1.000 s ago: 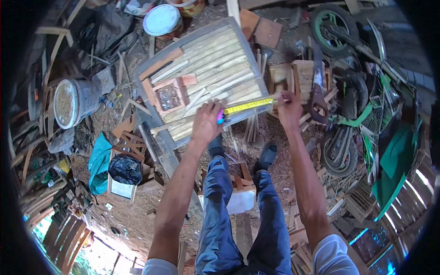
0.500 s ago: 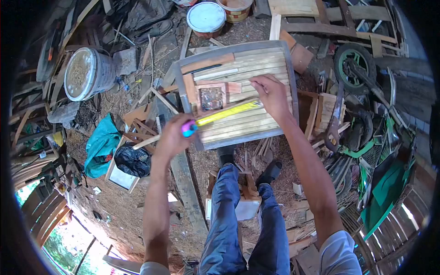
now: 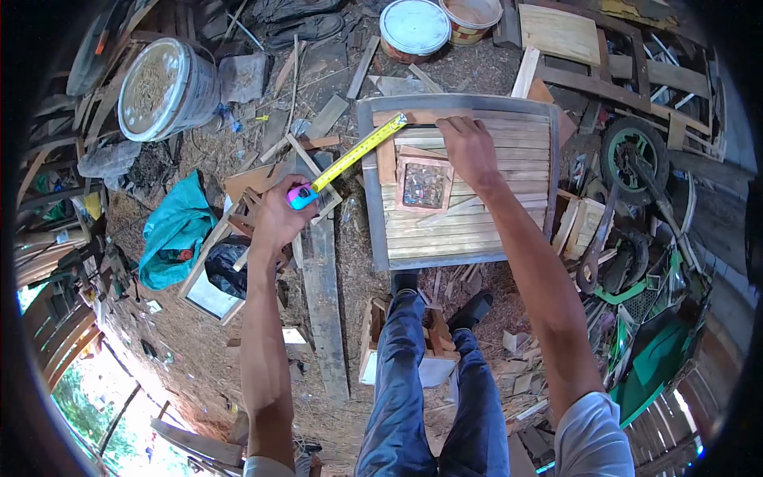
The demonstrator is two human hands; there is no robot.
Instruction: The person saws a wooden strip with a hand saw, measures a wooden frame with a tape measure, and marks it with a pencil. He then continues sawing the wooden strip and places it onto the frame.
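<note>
My left hand (image 3: 276, 215) is closed around a pink and blue tape measure (image 3: 302, 196) to the left of a slatted wooden panel (image 3: 509, 167). Its yellow blade (image 3: 362, 151) runs out up and right, the free end over the panel's upper left corner. My right hand (image 3: 470, 151) rests at the panel's upper part, fingers bent together by a reddish-brown wood strip (image 3: 413, 116); whatever lies under the fingertips is hidden. Just below and left of it, a small square wooden frame (image 3: 425, 181) lies on the slats.
Lidded bucket (image 3: 413, 30) and a second tub (image 3: 470, 17) stand behind the panel. A large bucket (image 3: 163, 91) and teal sheet (image 3: 175, 230) are at left. A green-rimmed wheel (image 3: 633, 161) and bike parts lie right. A long plank (image 3: 324, 318) runs beside my legs.
My left hand has moved up and left with the tape measure, and the blade's end has left my right hand's side. My right hand has lowered onto the panel. The view has shifted.
</note>
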